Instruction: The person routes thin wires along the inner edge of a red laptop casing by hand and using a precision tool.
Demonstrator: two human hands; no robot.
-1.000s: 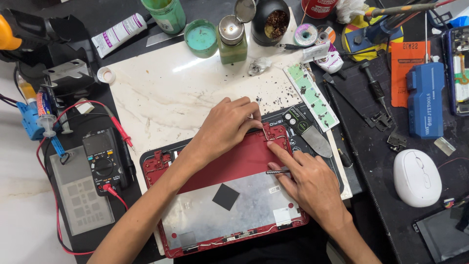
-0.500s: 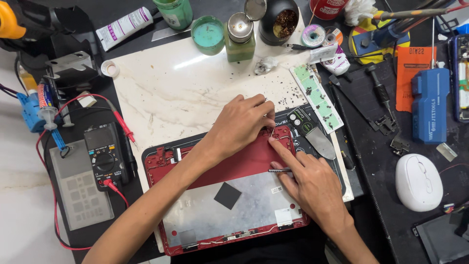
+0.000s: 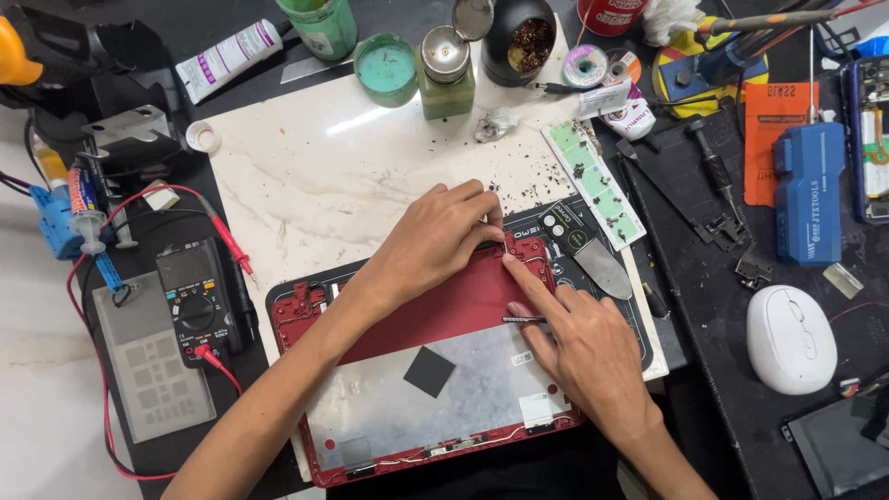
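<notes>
A red laptop shell (image 3: 435, 315) with a silver inner plate (image 3: 463, 398) and a black square pad (image 3: 429, 371) lies open-side up on a white marble board (image 3: 315, 176). My left hand (image 3: 435, 239) rests over the shell's far right corner, its fingers curled onto the edge there. Beside it, my right hand (image 3: 579, 352) lies on the shell, with the index finger stretched up to that same corner. Thin metal tweezers (image 3: 520, 319) stick out from under its fingers.
A multimeter (image 3: 196, 296) with red leads sits left of the shell, a metal spatula tool (image 3: 597, 264) and a green screw strip (image 3: 593, 181) to its right. Further right are a white mouse (image 3: 790, 338) and a blue tool case (image 3: 806, 190). Bottles and jars (image 3: 444, 74) line the far edge.
Both hands stay at the shell's far right corner. My right index finger has crept slightly closer to the left fingertips. The view shifted a little.
</notes>
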